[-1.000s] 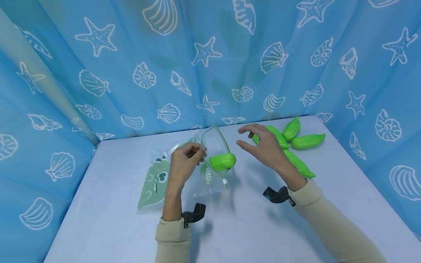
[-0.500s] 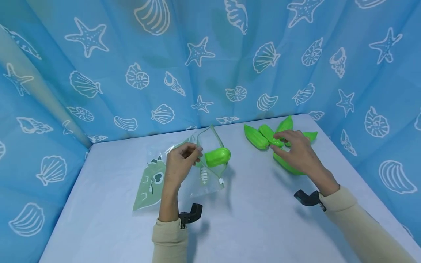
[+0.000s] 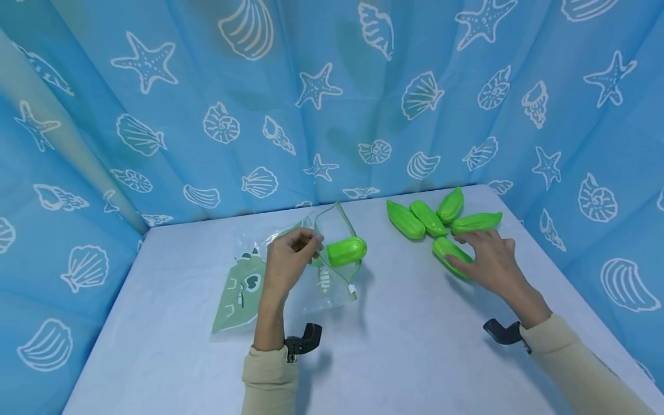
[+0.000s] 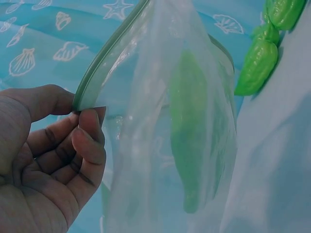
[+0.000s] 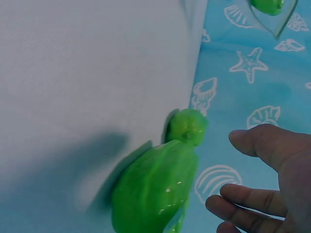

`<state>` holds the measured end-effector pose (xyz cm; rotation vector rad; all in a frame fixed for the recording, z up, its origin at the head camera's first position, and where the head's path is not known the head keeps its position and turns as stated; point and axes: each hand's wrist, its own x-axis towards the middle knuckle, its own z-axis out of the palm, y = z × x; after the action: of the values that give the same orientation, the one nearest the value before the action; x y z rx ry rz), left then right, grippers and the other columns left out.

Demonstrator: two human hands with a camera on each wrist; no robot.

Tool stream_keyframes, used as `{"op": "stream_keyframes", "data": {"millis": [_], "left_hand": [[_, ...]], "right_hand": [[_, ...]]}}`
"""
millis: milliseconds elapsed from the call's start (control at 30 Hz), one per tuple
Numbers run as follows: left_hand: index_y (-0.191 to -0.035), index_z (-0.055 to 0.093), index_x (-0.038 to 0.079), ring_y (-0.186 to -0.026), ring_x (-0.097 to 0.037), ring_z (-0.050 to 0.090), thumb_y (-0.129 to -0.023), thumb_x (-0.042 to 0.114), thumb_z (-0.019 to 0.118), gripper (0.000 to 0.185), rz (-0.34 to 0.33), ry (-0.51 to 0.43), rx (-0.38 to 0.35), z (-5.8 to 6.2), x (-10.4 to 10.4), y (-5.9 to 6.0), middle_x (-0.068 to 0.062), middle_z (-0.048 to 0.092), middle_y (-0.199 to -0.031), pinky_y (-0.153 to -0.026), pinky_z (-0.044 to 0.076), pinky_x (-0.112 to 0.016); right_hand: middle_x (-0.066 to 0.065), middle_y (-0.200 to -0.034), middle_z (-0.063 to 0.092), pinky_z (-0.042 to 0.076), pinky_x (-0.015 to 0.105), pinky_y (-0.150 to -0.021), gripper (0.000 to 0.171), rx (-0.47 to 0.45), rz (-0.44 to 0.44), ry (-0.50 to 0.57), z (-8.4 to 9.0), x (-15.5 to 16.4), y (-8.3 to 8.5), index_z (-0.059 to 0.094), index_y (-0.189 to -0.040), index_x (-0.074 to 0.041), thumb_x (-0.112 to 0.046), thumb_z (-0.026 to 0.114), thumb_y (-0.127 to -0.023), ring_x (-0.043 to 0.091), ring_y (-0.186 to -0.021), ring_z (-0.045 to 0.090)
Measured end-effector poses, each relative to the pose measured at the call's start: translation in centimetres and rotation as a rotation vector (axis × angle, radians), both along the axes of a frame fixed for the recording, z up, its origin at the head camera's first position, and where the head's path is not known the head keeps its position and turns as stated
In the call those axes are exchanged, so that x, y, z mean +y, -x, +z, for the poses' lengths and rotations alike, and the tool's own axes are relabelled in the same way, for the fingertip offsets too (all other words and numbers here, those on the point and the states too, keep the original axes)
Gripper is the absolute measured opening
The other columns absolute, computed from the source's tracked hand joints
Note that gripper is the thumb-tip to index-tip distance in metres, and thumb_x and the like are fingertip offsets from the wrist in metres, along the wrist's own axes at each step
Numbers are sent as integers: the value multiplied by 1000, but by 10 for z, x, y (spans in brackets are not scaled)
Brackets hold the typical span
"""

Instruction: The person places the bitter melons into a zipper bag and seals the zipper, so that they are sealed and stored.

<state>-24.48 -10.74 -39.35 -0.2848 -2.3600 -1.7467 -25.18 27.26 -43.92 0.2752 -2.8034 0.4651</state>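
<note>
My left hand (image 3: 290, 253) (image 4: 53, 155) pinches the zip rim of a clear plastic bag (image 3: 321, 259) (image 4: 160, 126) and holds its mouth up off the table. One green ridged toy vegetable (image 3: 346, 251) (image 4: 192, 145) lies inside the bag. My right hand (image 3: 490, 259) (image 5: 267, 184) reaches with loose, spread fingers onto the nearest green vegetable (image 3: 450, 253) (image 5: 155, 189) at the right. Behind it lie three more green vegetables (image 3: 430, 216) in a fan.
The pale table (image 3: 394, 334) is ringed by a blue curtain (image 3: 332, 98) printed with shells and starfish. A green printed pouch (image 3: 241, 291) lies flat left of the bag. The table's right edge runs close behind the loose vegetables.
My right hand left the bag's mouth and swung right to the loose vegetables, now settling on the nearest one. The left hand kept its pinch on the bag.
</note>
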Motion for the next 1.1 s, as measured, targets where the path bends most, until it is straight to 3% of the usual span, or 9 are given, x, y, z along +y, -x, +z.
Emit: {"op": "stream_keyframes", "data": {"millis": [200, 300, 567, 667, 800, 1100], "left_hand": [[-91, 68, 13, -64, -22, 62, -87, 28, 64, 16, -5, -6, 39, -3, -2, 5, -3, 65, -76, -60, 52, -46], [-91, 68, 12, -65, -22, 61, -87, 27, 64, 16, -2, 4, 26, -1, -2, 3, -3, 64, -76, -60, 52, -45], [-94, 66, -3, -69, -35, 61, -89, 13, 62, 17, -12, -2, 13, 21, 5, -16, -18, 64, -79, -63, 50, -52], [-93, 66, -3, -67, -34, 61, -89, 12, 61, 17, -7, 21, 36, 21, 5, -16, -18, 65, -78, -59, 52, -43], [-93, 66, -2, -67, -33, 61, -89, 11, 60, 15, 8, 44, 40, 23, 6, -16, -16, 65, -77, -55, 51, -35], [-92, 66, -3, -68, -34, 61, -88, 11, 61, 15, 8, 25, 25, 28, 7, -20, -19, 65, -79, -60, 51, -46]], "right_hand": [[20, -113, 58, 24, 50, -67, 52, -8, -15, -28, -7, -1, 9, 62, -112, -1, -40, 69, -78, 40, -108, 40], [22, -113, 58, 24, 51, -67, 54, -25, -19, -49, -11, -3, 15, 62, -111, 0, -40, 70, -78, 41, -106, 41], [20, -108, 60, 24, 48, -67, 55, -55, -26, -113, -22, -4, 25, 62, -110, 0, -41, 72, -75, 36, -98, 44], [18, -103, 61, 24, 48, -67, 52, -36, -18, -121, -23, -4, 26, 65, -106, -1, -39, 75, -72, 34, -93, 45], [15, -96, 63, 24, 48, -66, 50, -36, -16, -125, -18, -6, 24, 67, -102, -1, -39, 76, -71, 33, -88, 45], [9, -86, 66, 19, 45, -63, 46, 62, 20, 23, 12, -12, 12, 69, -97, -4, -42, 74, -72, 30, -87, 49]]}}
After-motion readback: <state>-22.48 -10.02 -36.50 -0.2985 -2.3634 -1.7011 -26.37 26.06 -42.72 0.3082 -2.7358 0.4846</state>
